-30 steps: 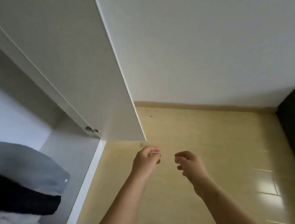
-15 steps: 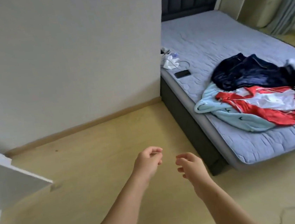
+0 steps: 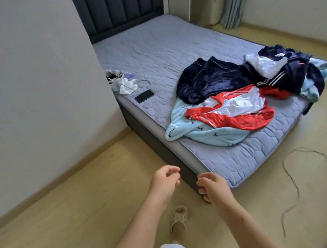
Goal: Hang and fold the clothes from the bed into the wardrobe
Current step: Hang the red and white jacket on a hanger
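Observation:
A pile of clothes lies near the foot of the bed point(image 3: 150, 50): a light blue fleece garment point(image 3: 207, 137) at the front, a red and white jacket point(image 3: 236, 111) on top of it, a dark navy velvet garment point(image 3: 208, 80) behind, and a dark striped one point(image 3: 287, 73) with a white piece to the right. My left hand point(image 3: 164, 183) and right hand point(image 3: 213, 186) hover over the floor short of the bed's near corner, fingers loosely curled, holding nothing. The wardrobe is out of view.
A black phone point(image 3: 144, 96), a cable and a crumpled white mask point(image 3: 126, 86) lie at the bed's left edge by the wall. A thin cable point(image 3: 291, 180) trails across the floor on the right. My slippered foot point(image 3: 178, 218) stands below my hands.
The view has swung from the wardrobe and its door round to the bed, and I have come closer to it. Both hands stay in front of me, holding nothing.

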The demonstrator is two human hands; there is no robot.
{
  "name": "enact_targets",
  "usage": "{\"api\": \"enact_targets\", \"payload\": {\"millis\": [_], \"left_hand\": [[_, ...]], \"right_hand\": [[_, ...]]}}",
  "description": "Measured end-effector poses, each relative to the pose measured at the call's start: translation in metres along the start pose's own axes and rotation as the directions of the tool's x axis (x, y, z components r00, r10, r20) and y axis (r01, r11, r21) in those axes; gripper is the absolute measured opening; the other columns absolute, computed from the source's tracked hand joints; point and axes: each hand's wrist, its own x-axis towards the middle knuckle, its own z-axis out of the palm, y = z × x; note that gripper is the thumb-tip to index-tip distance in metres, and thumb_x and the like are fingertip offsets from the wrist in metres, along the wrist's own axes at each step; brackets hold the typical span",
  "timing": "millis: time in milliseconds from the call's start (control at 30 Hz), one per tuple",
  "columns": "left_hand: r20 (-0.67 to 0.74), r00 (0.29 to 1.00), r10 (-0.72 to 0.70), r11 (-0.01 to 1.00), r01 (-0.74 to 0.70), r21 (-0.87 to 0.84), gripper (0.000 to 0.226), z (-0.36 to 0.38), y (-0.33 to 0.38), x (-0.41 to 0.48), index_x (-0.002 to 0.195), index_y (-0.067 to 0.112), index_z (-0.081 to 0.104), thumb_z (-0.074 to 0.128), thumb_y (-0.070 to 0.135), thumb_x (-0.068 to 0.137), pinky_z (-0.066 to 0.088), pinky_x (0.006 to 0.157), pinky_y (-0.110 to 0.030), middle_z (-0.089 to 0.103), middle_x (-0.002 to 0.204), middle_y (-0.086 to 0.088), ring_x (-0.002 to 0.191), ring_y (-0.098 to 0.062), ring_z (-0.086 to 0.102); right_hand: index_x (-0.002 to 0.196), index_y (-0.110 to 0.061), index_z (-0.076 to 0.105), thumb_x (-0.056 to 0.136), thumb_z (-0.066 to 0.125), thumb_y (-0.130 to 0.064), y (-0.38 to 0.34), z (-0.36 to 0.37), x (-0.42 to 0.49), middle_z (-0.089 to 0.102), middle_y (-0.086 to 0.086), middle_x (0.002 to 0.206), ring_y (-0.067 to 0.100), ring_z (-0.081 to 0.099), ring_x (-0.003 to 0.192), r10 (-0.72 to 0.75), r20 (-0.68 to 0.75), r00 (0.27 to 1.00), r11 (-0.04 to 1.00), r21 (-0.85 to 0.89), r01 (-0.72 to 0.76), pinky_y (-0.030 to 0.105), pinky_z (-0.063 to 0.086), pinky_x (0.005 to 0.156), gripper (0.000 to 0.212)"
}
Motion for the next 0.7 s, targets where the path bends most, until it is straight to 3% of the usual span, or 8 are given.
{"api": "enact_targets", "payload": {"millis": [167,300,433,533,700], "left_hand": [[0.089,0.996,-0.026,0.999,0.024,0.031,0.021,0.025,0.055,0.089,0.081,0.024,0.059,0.052,0.006,0.089,0.041,0.059,-0.018,0.059,0.079,0.002,0.071,-0.012,0.055],[0.138,0.990,-0.029,0.990,0.009,0.143,0.019,0.047,0.094,0.149,0.081,0.029,0.060,0.053,0.012,0.086,0.042,0.067,-0.024,0.062,0.076,0.004,0.077,-0.016,0.059],[0.196,0.979,-0.061,0.978,0.020,0.207,0.017,0.078,0.119,0.191,0.092,0.024,0.062,0.052,0.012,0.086,0.044,0.068,-0.026,0.061,0.080,0.003,0.076,-0.015,0.057],[0.207,0.975,-0.076,0.974,0.029,0.223,0.016,0.106,0.134,0.223,0.094,0.020,0.061,0.050,0.010,0.088,0.040,0.056,-0.016,0.060,0.081,0.001,0.070,-0.011,0.055],[0.153,0.974,-0.165,0.968,0.130,0.212,0.012,0.170,0.154,0.283,0.094,0.016,0.060,0.052,0.009,0.089,0.037,0.054,-0.020,0.057,0.075,0.001,0.069,-0.012,0.056]], "right_hand": [[0.088,-0.014,0.059,0.087,0.049,-0.005,-0.048,-0.020,0.078,0.056,0.003,0.072,0.014,0.051,0.061,0.046,-0.055,0.997,0.998,0.034,-0.044,0.024,0.037,0.054,0.012],[0.082,-0.020,0.057,0.089,0.049,-0.008,-0.084,-0.039,0.130,0.061,0.005,0.087,0.022,0.057,0.082,0.054,-0.121,0.991,0.997,0.061,-0.046,0.028,0.042,0.068,0.016],[0.088,-0.017,0.057,0.091,0.047,-0.007,-0.097,-0.067,0.170,0.059,0.001,0.086,0.014,0.056,0.074,0.096,-0.141,0.985,0.991,0.101,-0.082,0.024,0.040,0.058,0.014],[0.089,-0.016,0.057,0.090,0.048,-0.007,-0.101,-0.094,0.206,0.059,0.003,0.087,0.014,0.056,0.071,0.139,-0.153,0.979,0.986,0.113,-0.122,0.024,0.039,0.057,0.013],[0.092,-0.012,0.059,0.087,0.048,-0.004,-0.109,-0.152,0.284,0.058,0.005,0.081,0.017,0.052,0.067,0.181,-0.132,0.975,0.983,0.038,-0.178,0.024,0.038,0.057,0.014]]}}
